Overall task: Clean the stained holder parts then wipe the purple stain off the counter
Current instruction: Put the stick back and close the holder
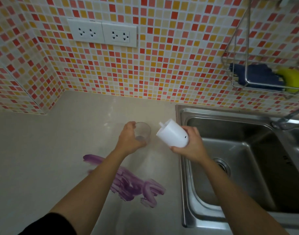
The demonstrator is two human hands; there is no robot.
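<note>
White plastic conical holder body point(172, 135), tilted, spout toward upper left, clamped in right grip point(191, 145) at centre frame, just beside stainless steel sink point(182, 167). Clear plastic cup-shaped holder part point(144, 131) left of it, on or just above beige counter point(52, 150), cannot tell which; left grip point(130, 140) curled round its wall. Purple smeared stain point(128, 184) lower centre, not yet wiped. Step in hand, by judgement: both parts held apart, washing not yet begun. Next move likely calls for carrying both rightward over basin, then fetching blue cloth point(257, 77) or yellow sponge point(294, 78) from wire rack point(237, 86), upper right.
</note>
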